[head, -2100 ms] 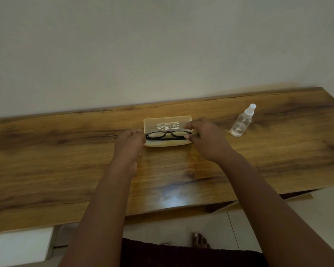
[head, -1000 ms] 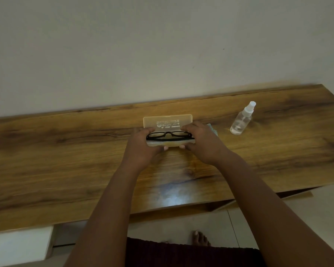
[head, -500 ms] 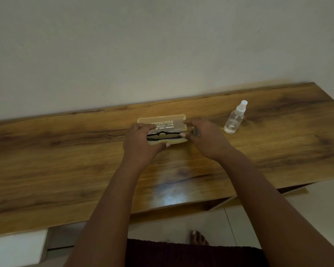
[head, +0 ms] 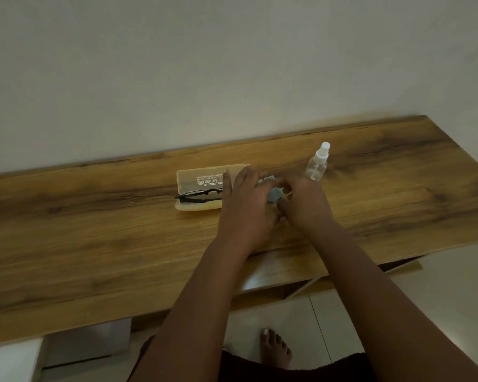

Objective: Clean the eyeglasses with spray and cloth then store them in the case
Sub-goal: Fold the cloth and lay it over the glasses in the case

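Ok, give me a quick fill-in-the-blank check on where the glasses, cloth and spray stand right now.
1. The eyeglasses lie in the open ____.
2. Both hands, left hand and right hand, meet at the pale blue ____.
3. The spray bottle stands ____ on the wooden table.
4. The case lid is ____.

Missing words: case; cloth; upright; open
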